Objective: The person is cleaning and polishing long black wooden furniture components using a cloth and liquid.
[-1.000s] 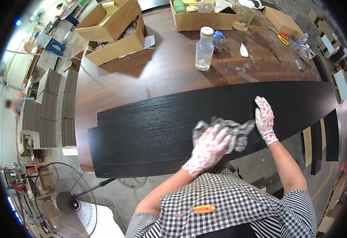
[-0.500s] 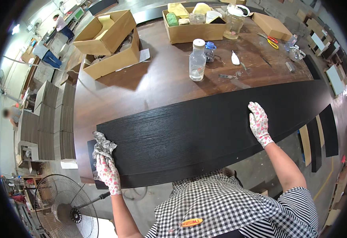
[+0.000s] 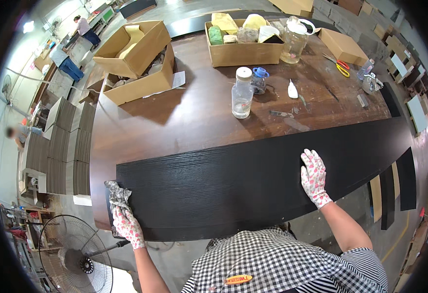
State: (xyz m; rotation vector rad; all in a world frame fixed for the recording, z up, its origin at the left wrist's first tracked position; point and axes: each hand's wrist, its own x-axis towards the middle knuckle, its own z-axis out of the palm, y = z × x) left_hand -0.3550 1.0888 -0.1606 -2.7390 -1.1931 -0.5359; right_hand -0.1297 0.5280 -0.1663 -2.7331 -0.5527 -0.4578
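Note:
A long black wood-grained board [image 3: 224, 180] lies across the near side of the brown table. My left hand [image 3: 128, 228], in a white glove with a pink pattern, is closed on a crumpled grey rag [image 3: 119, 195] at the board's left end. My right hand [image 3: 314, 179], gloved the same way, rests flat on the right part of the board with its fingers stretched out and nothing held.
Beyond the board, the table [image 3: 140, 139] bears a clear bottle [image 3: 242, 97], a blue-capped bottle [image 3: 259, 80], a jug [image 3: 296, 41], scissors [image 3: 342, 68] and cardboard boxes [image 3: 246, 54]. A floor fan [image 3: 84, 263] stands at lower left. Other people work far left.
My left hand has slid the rag from the board's far left corner toward me along its left end. My right hand stays flat on the board. The whole view has tilted slightly.

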